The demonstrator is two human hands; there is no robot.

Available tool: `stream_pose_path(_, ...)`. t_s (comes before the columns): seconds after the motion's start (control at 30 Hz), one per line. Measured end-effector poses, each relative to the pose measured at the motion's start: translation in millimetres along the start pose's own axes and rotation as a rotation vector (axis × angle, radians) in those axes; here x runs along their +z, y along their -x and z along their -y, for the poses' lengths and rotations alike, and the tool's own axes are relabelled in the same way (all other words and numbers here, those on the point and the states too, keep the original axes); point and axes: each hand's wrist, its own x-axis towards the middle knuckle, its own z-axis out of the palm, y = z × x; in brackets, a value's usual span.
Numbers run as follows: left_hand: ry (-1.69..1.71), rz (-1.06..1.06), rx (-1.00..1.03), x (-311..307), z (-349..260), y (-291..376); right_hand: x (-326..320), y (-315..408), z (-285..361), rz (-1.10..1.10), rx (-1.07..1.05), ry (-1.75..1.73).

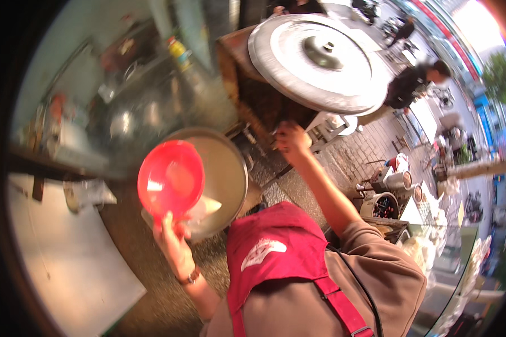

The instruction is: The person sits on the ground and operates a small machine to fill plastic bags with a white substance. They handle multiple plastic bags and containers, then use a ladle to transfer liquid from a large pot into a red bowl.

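Note:
My left hand (173, 240) is closed on the handle of a red plastic ladle (170, 175), whose bowl is tilted beside and partly over a large round metal pot (232, 156). Cloudy, pale liquid (221, 181) fills much of the pot. A pale, pointed shape, too blurred to name, shows below the ladle's bowl. My right hand (292, 138) is at the edge of a rusty metal stand, its fingers bent; whether it grips anything is unclear. Above that hand, a large round metal lid (320, 63) with a central knob lies over the stand (236, 76).
A metal-topped table (80, 261) stands at the lower left, a plastic bag (88, 196) at its edge. Behind the pot is a steamy counter with a yellow bottle (179, 52). At right are a container of dark items (379, 206), a glass panel and a person (413, 84).

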Motion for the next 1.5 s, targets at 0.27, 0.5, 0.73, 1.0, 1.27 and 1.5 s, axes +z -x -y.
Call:
stream_pose_path(0.27, -0.062, 0.049, -0.067, 29, -2, -2, 13, -112, -53, -0.199, -0.259, -0.092)
stream_pose_path(0.5, -0.117, 0.171, -0.052, 33, 3, -30, -9, -67, 6, -0.446, -1.411, 1.246)
stream_pose_path(0.73, -0.163, 0.239, -0.069, 39, 11, -33, 87, 63, -23, 0.827, -0.017, 0.684)
stream_pose_path(1.0, -0.118, 0.317, -0.112, 34, -3, -27, 66, 38, -26, 0.479, 0.452, 0.272)
stream_pose_path(1.27, -0.214, 0.383, -0.016, 22, -26, -27, 10, -141, 12, -0.083, -0.597, 0.316)
stream_pose_path(1.5, -0.152, 0.599, 0.090, 42, -67, -11, -26, -211, 5, -0.080, -0.591, 0.162)
